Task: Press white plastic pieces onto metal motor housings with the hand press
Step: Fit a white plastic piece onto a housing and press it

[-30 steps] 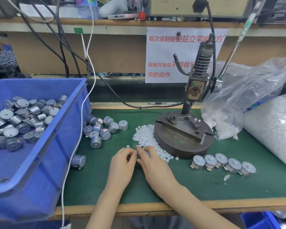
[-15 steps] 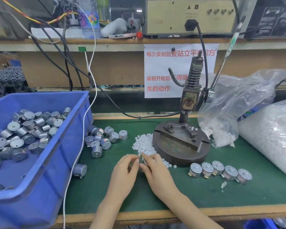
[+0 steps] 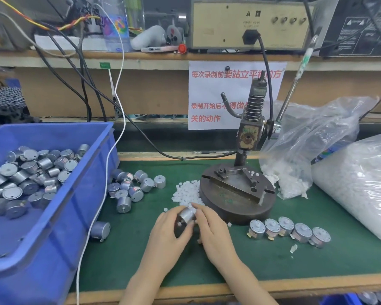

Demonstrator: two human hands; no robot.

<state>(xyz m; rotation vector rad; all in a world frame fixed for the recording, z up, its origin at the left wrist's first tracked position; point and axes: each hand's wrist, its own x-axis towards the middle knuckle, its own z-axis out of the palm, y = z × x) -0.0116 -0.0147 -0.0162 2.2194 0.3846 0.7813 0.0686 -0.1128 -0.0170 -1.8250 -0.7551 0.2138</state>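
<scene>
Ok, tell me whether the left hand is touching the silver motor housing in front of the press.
Touching. In the head view the left hand grips the motor housing, fingers curled against its side with no gap.

This is looking like a small factory workshop, at an assembly station. A hand press (image 3: 249,137) is standing on a green-matted table (image 3: 295,265). A blue bin (image 3: 79,208) is holding loose metal motors (image 3: 31,172), and clear bags (image 3: 361,183) are bulging with white plastic pieces (image 3: 290,183). Cables (image 3: 84,84) are hanging from a shelf (image 3: 141,57) carrying a power unit (image 3: 246,25), and a printed notice (image 3: 209,95) is hanging below.
</scene>
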